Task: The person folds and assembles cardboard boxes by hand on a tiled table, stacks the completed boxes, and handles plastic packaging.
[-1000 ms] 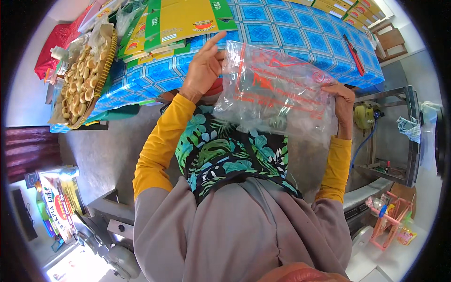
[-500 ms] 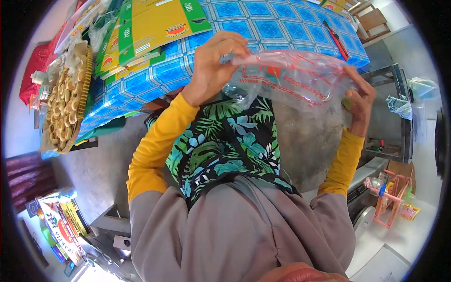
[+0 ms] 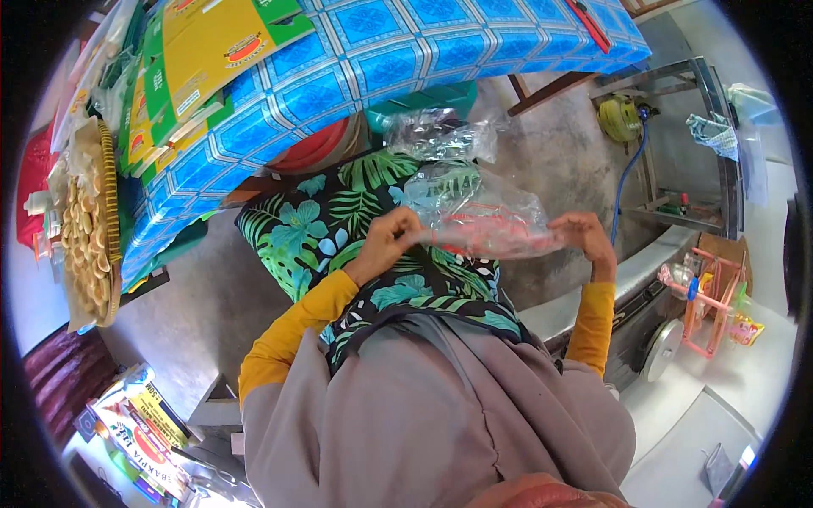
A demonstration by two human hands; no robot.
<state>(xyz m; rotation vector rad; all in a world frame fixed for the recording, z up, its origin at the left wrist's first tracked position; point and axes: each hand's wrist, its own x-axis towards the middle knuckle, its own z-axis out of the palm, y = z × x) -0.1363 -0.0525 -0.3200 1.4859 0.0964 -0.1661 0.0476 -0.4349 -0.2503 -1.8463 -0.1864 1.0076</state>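
Bag (image 3: 495, 230), clear with red print, hangs between the two hands, above the lap and near the person's body, below the near edge of the table. The left hand (image 3: 389, 241) clamps its left end between thumb and fingers; the right hand (image 3: 586, 240) pinches its right end the same way. One edge is drawn across between them, and the looser part spreads out on the far side, away from the body. Both forearms are in yellow sleeves (image 3: 301, 334), and a grey garment (image 3: 406, 406) covers the upper body. Under the bag lies a leaf-patterned skirt (image 3: 296, 224) in black, green and blue.

Beyond the bag, near it, sits crumpled plastic (image 3: 440, 135), in front of a green basin (image 3: 461, 95) under the table. A red bucket (image 3: 313, 152) stands to the left of these. Blue checked cloth (image 3: 381, 68) covers the table; on its left part lie flat yellow-and-green boxes (image 3: 203, 59), just beside a tray (image 3: 108, 195) of round pastries (image 3: 85, 229). A red tool (image 3: 590, 27) lies near the right end. To the right, a blue hose (image 3: 625, 182) runs from a green gas cylinder (image 3: 616, 120).
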